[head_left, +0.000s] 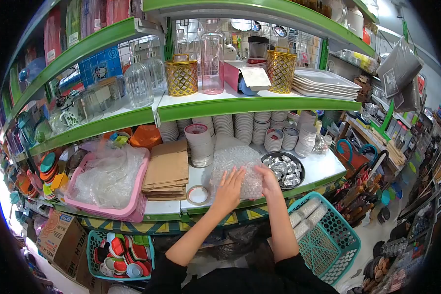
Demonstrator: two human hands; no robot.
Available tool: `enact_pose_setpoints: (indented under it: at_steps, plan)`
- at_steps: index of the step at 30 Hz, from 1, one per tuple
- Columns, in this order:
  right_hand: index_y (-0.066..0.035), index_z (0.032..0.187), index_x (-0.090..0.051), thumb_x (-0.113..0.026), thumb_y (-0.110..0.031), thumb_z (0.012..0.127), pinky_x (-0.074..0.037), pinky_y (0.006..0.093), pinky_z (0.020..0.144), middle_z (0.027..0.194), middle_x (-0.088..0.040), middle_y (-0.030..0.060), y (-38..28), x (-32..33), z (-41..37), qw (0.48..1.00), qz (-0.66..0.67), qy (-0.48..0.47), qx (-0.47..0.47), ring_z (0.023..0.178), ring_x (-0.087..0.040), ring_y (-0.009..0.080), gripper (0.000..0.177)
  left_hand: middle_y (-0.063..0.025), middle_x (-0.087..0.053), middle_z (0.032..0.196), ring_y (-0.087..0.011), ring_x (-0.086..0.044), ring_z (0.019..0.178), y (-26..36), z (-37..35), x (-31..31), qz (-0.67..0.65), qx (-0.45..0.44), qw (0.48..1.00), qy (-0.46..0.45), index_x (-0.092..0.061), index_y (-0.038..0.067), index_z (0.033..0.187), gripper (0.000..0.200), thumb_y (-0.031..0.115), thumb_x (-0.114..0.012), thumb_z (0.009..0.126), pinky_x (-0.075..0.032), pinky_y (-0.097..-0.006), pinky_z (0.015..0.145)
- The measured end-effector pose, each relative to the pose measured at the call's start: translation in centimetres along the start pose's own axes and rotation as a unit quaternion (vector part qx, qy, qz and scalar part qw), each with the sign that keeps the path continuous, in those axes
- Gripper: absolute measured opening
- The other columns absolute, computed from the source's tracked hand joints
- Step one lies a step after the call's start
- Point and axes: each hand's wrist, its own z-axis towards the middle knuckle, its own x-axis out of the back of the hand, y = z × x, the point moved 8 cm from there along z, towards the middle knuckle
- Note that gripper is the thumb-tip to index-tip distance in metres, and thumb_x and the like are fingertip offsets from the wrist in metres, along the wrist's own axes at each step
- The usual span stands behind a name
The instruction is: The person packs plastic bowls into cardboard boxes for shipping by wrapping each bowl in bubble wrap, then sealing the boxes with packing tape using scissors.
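Note:
A sheet of clear bubble wrap (236,159) lies on the white lower shelf in front of me. My left hand (231,185) rests on it with fingers stretched out flat. At the sheet's right edge, my right hand (268,180) has its fingers curled against the wrap. Whether anything is under or inside the wrap cannot be made out. Close to my right hand stands a black round bowl (303,171) of silver foil-like pieces (283,169). Left of my left hand lie a roll of tape (197,195) and a stack of brown cardboard sheets (165,169).
Stacks of small white bowls (199,144) line the back of the shelf. A pink basket (141,188) holds clear plastic wrapping. Below, a teal basket (350,240) holds wrapped bundles (308,215). Glass bottles (212,59) and gold lattice canisters (182,76) stand on the upper shelf.

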Motion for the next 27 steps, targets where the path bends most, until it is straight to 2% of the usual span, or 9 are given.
enact_pose_setpoints:
  at_steps: [4,6,7,9,10,14,18,25,27]
  plan:
    - [0.000,0.117,-0.054,-0.057,-0.010,0.086,-0.049,0.0378,0.086,0.112,-0.060,0.0136,2.1,3.7,2.5,0.997,0.081,-0.015,0.013,0.102,-0.059,0.0248,0.032,-0.0166,-0.051,0.129,-0.0319,-0.044,0.125,-2.9,0.4,1.1,-0.127,0.024,0.987,0.091,-0.044,0.001,0.128,0.067,-0.011,-0.052,0.062,-0.030,-0.0447,0.108]
    - [-0.002,0.107,-0.061,-0.058,-0.014,0.086,-0.047,0.0388,0.087,0.113,-0.059,0.0149,0.5,3.3,1.4,0.974,-0.161,-0.020,0.156,0.105,-0.057,0.0275,0.024,-0.0163,-0.055,0.124,-0.0319,-0.048,0.121,-3.9,0.6,1.6,-0.146,0.041,0.983,0.105,-0.047,0.003,0.126,0.064,-0.012,-0.051,0.063,-0.035,-0.0427,0.105]
    - [-0.002,0.107,-0.061,-0.058,-0.014,0.086,-0.047,0.0388,0.087,0.113,-0.059,0.0149,0.8,3.2,1.2,0.974,-0.160,-0.020,0.156,0.105,-0.057,0.0275,0.024,-0.0161,-0.057,0.121,-0.0332,-0.050,0.118,-5.0,0.6,1.1,-0.184,0.088,0.974,0.099,-0.048,0.004,0.125,0.064,-0.013,-0.049,0.064,-0.036,-0.0411,0.104]
    - [-0.004,0.102,-0.064,-0.061,-0.018,0.085,-0.046,0.0391,0.088,0.114,-0.056,0.0199,-0.4,-0.4,-1.4,0.796,-0.501,-0.024,0.339,0.108,-0.055,0.0335,0.022,-0.0160,-0.059,0.119,-0.0344,-0.052,0.116,-6.8,0.4,-0.5,-0.222,0.134,0.962,0.091,-0.048,0.005,0.125,0.063,-0.014,-0.047,0.065,-0.038,-0.0396,0.102]
    - [-0.007,0.110,-0.062,-0.069,-0.022,0.079,-0.046,0.0386,0.090,0.126,-0.047,0.0223,0.8,-0.4,-1.3,0.746,-0.557,-0.045,0.363,0.110,-0.053,0.0378,0.035,-0.0174,-0.059,0.119,-0.0350,-0.052,0.115,-7.7,0.2,-1.6,-0.289,0.143,0.942,0.089,-0.048,0.005,0.124,0.061,-0.013,-0.045,0.066,-0.038,-0.0393,0.101]
    - [-0.016,0.124,-0.056,-0.083,-0.026,0.063,-0.046,0.0393,0.092,0.142,-0.029,0.0169,3.1,-1.3,-2.2,0.733,-0.613,-0.087,0.282,0.116,-0.050,0.0381,0.067,-0.0168,-0.060,0.118,-0.0305,-0.055,0.113,-9.8,-0.2,-3.6,-0.435,0.190,0.877,0.071,-0.049,0.003,0.124,0.058,-0.011,-0.041,0.069,-0.039,-0.0344,0.098]
    - [-0.019,0.125,-0.056,-0.085,-0.023,0.060,-0.046,0.0398,0.093,0.141,-0.031,0.0186,3.6,-1.3,-1.7,0.756,-0.599,-0.103,0.243,0.116,-0.050,0.0388,0.071,-0.0123,-0.059,0.118,-0.0201,-0.054,0.110,-12.3,0.2,-5.9,-0.580,0.224,0.781,0.054,-0.049,-0.002,0.125,0.053,-0.007,-0.043,0.072,-0.039,-0.0290,0.096]
    - [-0.020,0.121,-0.058,-0.085,-0.024,0.059,-0.042,0.0421,0.096,0.133,-0.039,0.0192,3.1,-3.4,-3.1,0.742,-0.600,-0.066,0.293,0.119,-0.045,0.0390,0.068,-0.0161,-0.059,0.116,-0.0225,-0.055,0.107,-14.9,-1.1,-6.6,-0.526,0.320,0.786,0.054,-0.047,-0.009,0.124,0.050,-0.001,-0.046,0.074,-0.041,-0.0287,0.094]
    - [-0.020,0.119,-0.058,-0.085,-0.025,0.059,-0.041,0.0437,0.097,0.131,-0.040,0.0195,3.4,-4.0,-3.4,0.736,-0.602,-0.054,0.306,0.119,-0.044,0.0397,0.066,-0.0155,-0.059,0.117,-0.0223,-0.056,0.105,-15.3,-1.3,-6.7,-0.560,0.348,0.749,0.067,-0.048,-0.007,0.124,0.049,0.001,-0.046,0.076,-0.043,-0.0294,0.092]
